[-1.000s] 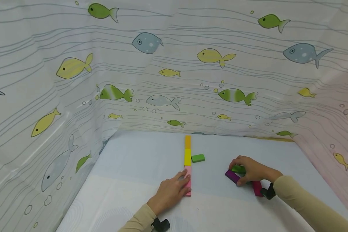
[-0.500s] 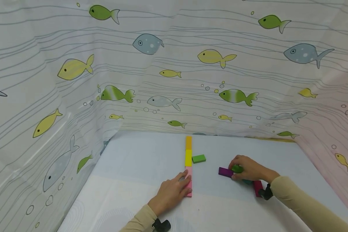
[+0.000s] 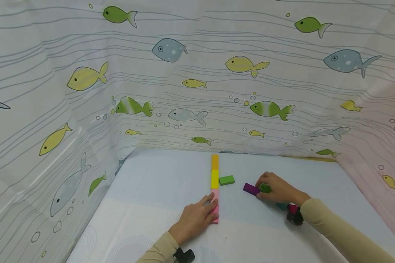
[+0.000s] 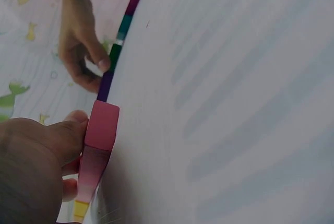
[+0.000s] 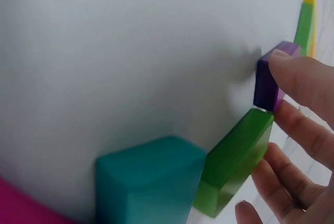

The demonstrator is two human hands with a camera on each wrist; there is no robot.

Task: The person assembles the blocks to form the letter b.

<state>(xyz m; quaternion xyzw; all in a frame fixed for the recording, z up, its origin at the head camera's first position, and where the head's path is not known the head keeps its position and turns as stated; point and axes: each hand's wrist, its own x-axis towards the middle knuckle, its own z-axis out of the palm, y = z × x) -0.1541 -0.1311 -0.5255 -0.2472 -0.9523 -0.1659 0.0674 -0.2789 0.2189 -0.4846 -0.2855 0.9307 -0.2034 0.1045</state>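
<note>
The left hand (image 3: 193,220) rests its extended fingers on pink blocks (image 3: 215,220), at the near end of a straight row. Beyond them in that row come a yellow block (image 3: 214,179) and an orange block (image 3: 215,162). With thumb and index finger the right hand (image 3: 279,190) pinches a purple block (image 5: 265,85), seen close in the right wrist view. A green block (image 5: 237,158) lies by its other fingers, almost end to end with the purple one. Behind it are a teal block (image 5: 151,174) and a magenta block (image 3: 293,209), partly covered by the wrist in the head view.
A light green block (image 3: 226,180) lies at an angle against the right side of the row, by the yellow block. All the blocks lie on a white tabletop (image 3: 164,175). A fish-patterned curtain (image 3: 197,98) surrounds its back and sides.
The right hand has moved left and slightly away with the purple block, which has turned and come nearer the light green block. The left hand stays on the pink blocks.
</note>
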